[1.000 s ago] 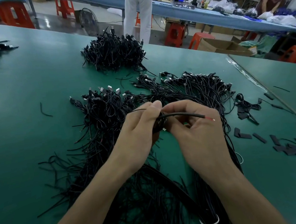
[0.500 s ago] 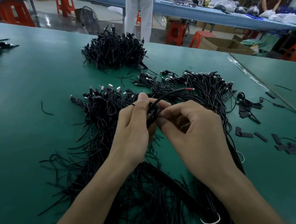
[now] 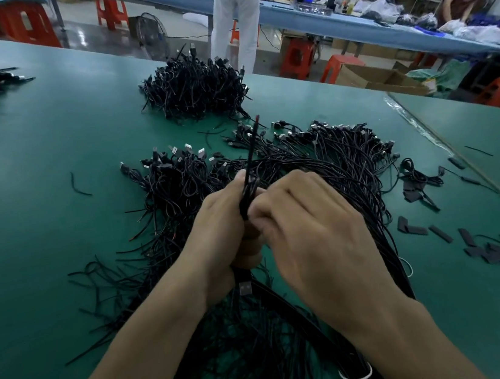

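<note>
Gripping one cable with both hands over a heap of cables.

Working at a green table [image 3: 39,217], above a wide heap [image 3: 318,164] of loose black cables spread across its middle; beyond that, near the far edge, a smaller pile [image 3: 197,88] of bundled ones. Holding with the left hand [image 3: 224,224], fingers curled and thumb laid along it, a looped cable [image 3: 250,186] just over the heap's middle, free end poking up and away, reddish at the tip. Pinching the same cable from the other side with the right hand [image 3: 314,231], knuckles up, fingers curled, slightly blurred. To the right of the heap, well apart from the hands, scattered dark strips [image 3: 488,250] flat on the table. Just under the left palm, a grey plug [image 3: 245,288]; cannot tell whether part of the held cable.
</note>
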The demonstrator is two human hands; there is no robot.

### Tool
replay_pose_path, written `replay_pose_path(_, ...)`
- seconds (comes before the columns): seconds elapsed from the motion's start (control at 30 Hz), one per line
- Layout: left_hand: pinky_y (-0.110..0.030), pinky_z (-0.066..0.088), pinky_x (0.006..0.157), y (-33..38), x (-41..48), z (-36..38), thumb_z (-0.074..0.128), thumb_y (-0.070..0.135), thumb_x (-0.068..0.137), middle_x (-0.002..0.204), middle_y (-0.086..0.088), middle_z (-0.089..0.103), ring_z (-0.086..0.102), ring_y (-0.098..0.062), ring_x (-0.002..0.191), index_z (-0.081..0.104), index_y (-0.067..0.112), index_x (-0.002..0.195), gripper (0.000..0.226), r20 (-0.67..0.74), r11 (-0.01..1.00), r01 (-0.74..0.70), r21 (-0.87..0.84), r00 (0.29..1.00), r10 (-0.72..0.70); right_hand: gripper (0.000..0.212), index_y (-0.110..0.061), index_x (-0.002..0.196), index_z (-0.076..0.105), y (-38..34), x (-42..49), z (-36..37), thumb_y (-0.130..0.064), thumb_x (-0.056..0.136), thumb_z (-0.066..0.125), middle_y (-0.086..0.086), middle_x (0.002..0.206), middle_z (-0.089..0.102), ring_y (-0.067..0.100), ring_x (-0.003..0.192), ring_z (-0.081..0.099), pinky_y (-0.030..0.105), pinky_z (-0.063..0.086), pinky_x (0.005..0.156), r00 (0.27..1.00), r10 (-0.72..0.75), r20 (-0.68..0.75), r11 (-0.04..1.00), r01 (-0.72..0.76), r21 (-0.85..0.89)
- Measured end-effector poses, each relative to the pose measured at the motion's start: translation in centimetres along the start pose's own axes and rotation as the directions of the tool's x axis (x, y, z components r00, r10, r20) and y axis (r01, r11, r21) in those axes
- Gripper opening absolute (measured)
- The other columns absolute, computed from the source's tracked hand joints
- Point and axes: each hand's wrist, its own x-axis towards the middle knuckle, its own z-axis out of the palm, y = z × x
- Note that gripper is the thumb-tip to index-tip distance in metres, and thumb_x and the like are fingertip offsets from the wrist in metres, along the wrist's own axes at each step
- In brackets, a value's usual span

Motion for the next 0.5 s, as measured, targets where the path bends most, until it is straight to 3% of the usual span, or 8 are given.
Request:
replay_pose_path(0.07,-0.035,0.013,0.058,0.0,-0.1,-0.2,0.041,0.046,0.105,0.066,-0.012,0.029,0.011,-0.028,0.063,0.051,-0.001,0.077,0.056,0.036,0.999,0.015,0.042,0.999,-0.016,0.005,-0.009,0.094,0.068,0.0,0.1,-0.1,-0.006,0.090,0.068,0.004,0.094,0.061,0.022,0.085,0.054,0.038,0.046,0.074,0.995,-0.090,0.044,0.993,0.093,-0.070)
replay_pose_path(0.2,-0.018,0.017,0.043,0.2,-0.1,-0.4,0.039,0.039,0.107,0.054,-0.002,0.024,0.016,-0.011,0.041,0.047,0.009,0.079,0.042,0.078,0.995,0.064,0.079,0.994,-0.071,0.009,-0.012,0.094,0.068,0.6,0.5,-0.7,-0.009,0.087,0.072,0.004,0.103,0.062,0.024,0.098,0.052,0.038,0.043,0.081,0.985,-0.140,0.097,0.982,0.151,-0.116)
replay_pose_path(0.3,-0.018,0.015,0.041,0.3,-0.1,-0.4,0.037,0.028,0.107,0.056,0.000,0.022,0.015,-0.011,0.041,0.049,0.008,0.080,0.035,0.123,0.980,0.132,0.151,0.981,-0.151,0.013,-0.011,0.092,0.068,0.9,0.8,-1.0,-0.007,0.082,0.074,0.006,0.125,0.061,0.024,0.118,0.048,0.035,0.038,0.094,0.972,-0.191,0.140,0.972,0.207,-0.111)
replay_pose_path(0.4,-0.017,0.013,0.042,0.4,-0.1,-0.6,0.034,0.013,0.099,0.050,0.003,0.024,0.016,-0.010,0.039,0.040,0.017,0.054,0.045,0.132,0.959,0.182,0.217,0.968,-0.214,0.015,-0.013,0.094,0.065,1.1,0.9,-1.1,-0.002,0.084,0.070,0.001,0.111,0.063,0.020,0.104,0.054,0.037,0.044,0.087,0.961,-0.159,0.225,0.987,0.162,0.007)
replay_pose_path(0.5,-0.017,0.012,0.042,0.3,-0.1,-0.1,0.035,0.012,0.093,0.047,0.006,0.025,0.016,-0.009,0.039,0.035,0.026,0.047,0.047,0.156,0.958,0.187,0.219,0.962,-0.224,0.007,-0.014,0.091,0.062,1.2,0.8,-1.3,-0.007,0.092,0.063,-0.002,0.097,0.058,0.017,0.089,0.052,0.038,0.046,0.079,0.972,-0.033,0.231,0.998,0.021,0.055)
